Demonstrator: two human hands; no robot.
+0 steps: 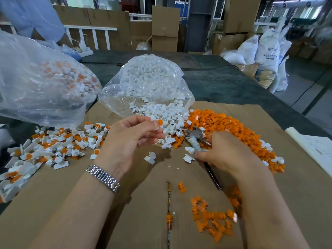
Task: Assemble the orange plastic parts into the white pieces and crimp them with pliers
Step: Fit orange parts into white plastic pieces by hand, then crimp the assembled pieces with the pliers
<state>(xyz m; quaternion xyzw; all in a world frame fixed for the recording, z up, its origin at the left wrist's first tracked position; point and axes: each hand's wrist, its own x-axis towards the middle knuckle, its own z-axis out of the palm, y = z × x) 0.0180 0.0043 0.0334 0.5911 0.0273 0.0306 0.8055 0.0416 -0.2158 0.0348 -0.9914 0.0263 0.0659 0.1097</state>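
Up close, the left hand [125, 139] pinches a white piece [156, 127] with an orange part [160, 121] seated in it, thumb and fingers [143, 121] closed on it above the cardboard [89, 191]. The right hand [228, 151] has its fingers curled round the pliers [195, 139], whose metal head points up toward the piles; their jaws look nearly closed and hold nothing that can be made out. A dark handle [212, 177] sticks out below the palm.

Just beyond the hands, loose white pieces [161, 112] spill from an open clear bag [149, 83], touching a broad heap of orange parts [233, 133] to their right. A smaller scatter of orange parts [210, 218] lies near the right forearm. Left of the hands sits a pile of assembled pieces [53, 148], white with orange showing, and behind it a second clear bag [41, 81] holding more of them. The cardboard covers a dark counter [224, 83]. A metal watch [103, 177] circles the left wrist.
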